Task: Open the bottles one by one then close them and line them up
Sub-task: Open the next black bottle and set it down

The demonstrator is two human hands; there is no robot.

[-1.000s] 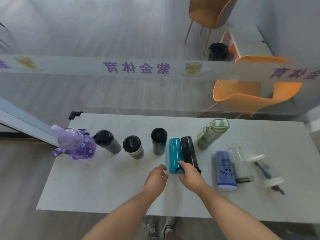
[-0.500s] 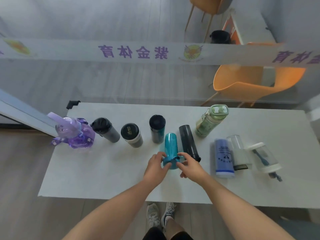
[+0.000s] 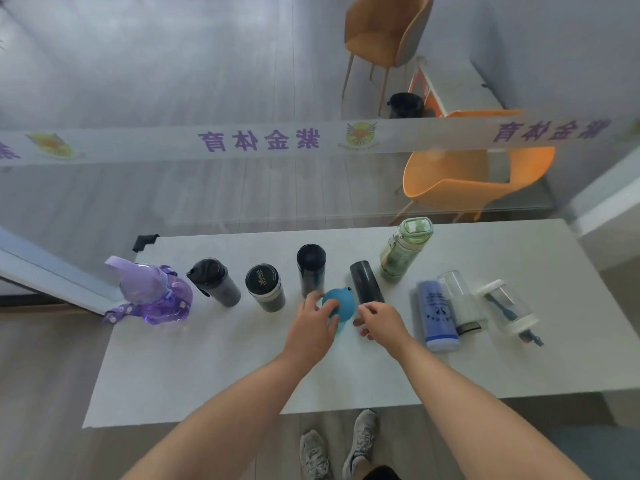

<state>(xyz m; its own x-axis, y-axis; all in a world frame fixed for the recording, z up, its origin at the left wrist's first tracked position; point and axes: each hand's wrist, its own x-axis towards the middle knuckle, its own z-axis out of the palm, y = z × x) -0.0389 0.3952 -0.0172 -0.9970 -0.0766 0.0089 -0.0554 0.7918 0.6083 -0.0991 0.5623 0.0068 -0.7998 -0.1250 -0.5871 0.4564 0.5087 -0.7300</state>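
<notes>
On the far left of the white surface [image 3: 207,368] stands a purple bottle [image 3: 152,294] with a handle. To its right stand three dark bottles in a row: a grey bottle [image 3: 215,284], a short bottle [image 3: 265,287] with a black lid, and a tall black bottle [image 3: 311,268].

Next comes the teal bottle [image 3: 339,303], near the middle of the surface and just right of the tall black bottle. It is upright or nearly so. The left hand [image 3: 313,327] holds it from the near left side, with the fingers clamped around its body. The right hand [image 3: 379,320] is just to the right of it; its fingers are curled together, and I cannot tell if they touch the teal bottle.

Behind the right hand a black bottle [image 3: 365,285] lies on its side. Farther right a green bottle [image 3: 405,251] stands upright. On the right side three bottles lie side by side: a blue bottle [image 3: 438,315], a clear bottle [image 3: 459,299], and a clear bottle with a white lid [image 3: 507,308].
</notes>
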